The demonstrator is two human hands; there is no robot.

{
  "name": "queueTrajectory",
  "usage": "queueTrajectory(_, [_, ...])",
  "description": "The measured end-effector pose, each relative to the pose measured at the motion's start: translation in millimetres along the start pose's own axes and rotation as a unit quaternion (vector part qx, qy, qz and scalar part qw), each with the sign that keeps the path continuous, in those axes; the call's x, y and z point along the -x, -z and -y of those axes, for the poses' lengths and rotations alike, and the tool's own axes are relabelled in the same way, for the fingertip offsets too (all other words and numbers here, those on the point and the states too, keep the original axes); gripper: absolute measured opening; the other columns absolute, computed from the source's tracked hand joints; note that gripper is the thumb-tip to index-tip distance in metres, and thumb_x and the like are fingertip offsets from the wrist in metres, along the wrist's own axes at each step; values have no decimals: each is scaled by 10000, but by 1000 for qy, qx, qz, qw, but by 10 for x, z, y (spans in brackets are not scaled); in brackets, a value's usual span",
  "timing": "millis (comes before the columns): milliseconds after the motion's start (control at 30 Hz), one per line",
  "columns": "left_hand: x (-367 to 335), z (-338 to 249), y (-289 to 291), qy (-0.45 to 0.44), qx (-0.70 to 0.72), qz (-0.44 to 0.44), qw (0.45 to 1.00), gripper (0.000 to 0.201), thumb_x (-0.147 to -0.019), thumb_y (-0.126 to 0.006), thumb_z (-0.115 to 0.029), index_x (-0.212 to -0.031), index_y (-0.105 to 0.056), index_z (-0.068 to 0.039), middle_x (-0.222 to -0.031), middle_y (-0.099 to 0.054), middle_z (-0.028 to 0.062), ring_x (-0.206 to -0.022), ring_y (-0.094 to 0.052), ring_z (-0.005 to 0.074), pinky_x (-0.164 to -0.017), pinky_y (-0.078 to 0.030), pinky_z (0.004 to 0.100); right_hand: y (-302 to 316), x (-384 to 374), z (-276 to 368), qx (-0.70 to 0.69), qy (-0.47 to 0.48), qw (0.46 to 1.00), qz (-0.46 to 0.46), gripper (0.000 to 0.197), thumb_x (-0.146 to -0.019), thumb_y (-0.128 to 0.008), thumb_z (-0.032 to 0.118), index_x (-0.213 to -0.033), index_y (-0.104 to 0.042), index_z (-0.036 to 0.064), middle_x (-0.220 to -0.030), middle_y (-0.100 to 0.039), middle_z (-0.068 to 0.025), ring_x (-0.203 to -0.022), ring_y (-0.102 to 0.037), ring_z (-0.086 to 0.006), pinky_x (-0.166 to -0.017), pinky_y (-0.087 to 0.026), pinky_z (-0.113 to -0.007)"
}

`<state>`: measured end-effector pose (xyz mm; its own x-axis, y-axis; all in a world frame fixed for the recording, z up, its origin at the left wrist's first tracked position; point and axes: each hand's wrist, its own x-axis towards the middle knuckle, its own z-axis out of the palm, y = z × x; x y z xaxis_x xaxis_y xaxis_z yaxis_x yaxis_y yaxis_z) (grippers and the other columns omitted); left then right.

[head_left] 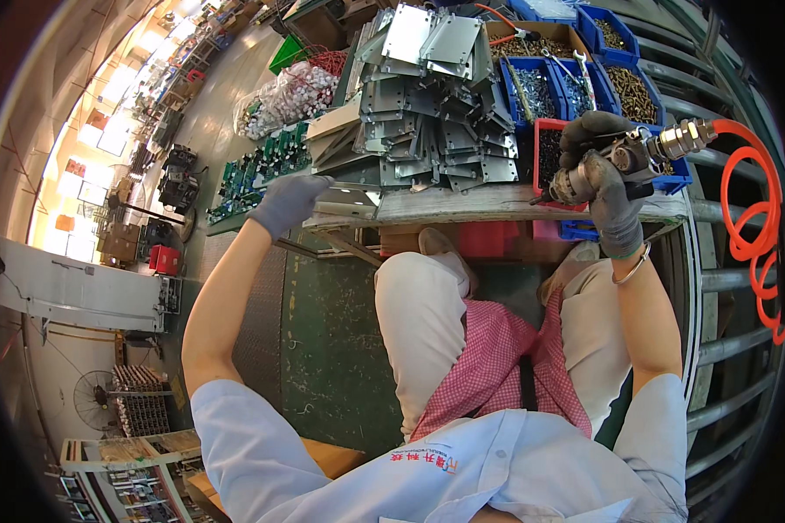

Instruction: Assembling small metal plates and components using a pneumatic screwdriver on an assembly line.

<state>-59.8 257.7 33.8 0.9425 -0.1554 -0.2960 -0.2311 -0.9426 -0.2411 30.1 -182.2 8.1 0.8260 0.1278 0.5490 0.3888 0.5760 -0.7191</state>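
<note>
My right hand (615,200), in a dark grey glove, is wrapped round a metal air-powered driver (632,157). An orange coiled air hose (741,200) runs from its fitting at the right. Below the driver's nose is a red bin of small black screws (549,157). My left hand (292,205), in a grey glove, is at the bench's left front edge with its fingers drawn together. Whatever its fingertips hold, if anything, is hidden. Close to them lies a flat metal piece (347,209), and a large pile of silver metal plates (436,113) rises just behind.
Blue bins of screws (532,91) stand behind the right hand, with a wrench (584,78) across one. Green circuit boards (262,166) lie left of the pile, before a bag of white parts (292,96). Metal rails (733,349) line the right side.
</note>
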Motion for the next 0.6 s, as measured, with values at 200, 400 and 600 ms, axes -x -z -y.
queueTrajectory(200, [279,-473,514,61,98,-339,933,264,-809,-543,-99,-1045,-660,-122,-764,-643,121,-651,-648,254,-570,-498,364,257,-46,204,25,-2,999,-25,329,-786,-502,60,-1106,-543,-5,-934,-634,-130,-784,-610,-162,-661,-527,-290])
queueTrajectory(400, [-513,-1675,886,-155,50,-462,872,270,-761,-568,-82,-1017,-650,-66,-847,-664,92,-743,-654,226,-613,-518,336,652,24,452,-58,-94,994,-18,378,-751,-563,195,-1076,-564,2,-909,-635,-137,-763,-637,-223,-631,-531,-290])
queueTrajectory(600, [-1499,-2609,693,-162,-80,-435,882,344,-745,-610,-146,-1079,-586,-62,-986,-639,70,-843,-628,233,-702,-518,348,699,111,575,-106,-103,989,-3,430,-689,-615,246,-1051,-579,16,-879,-633,-151,-721,-638,-220,-566,-531,-289])
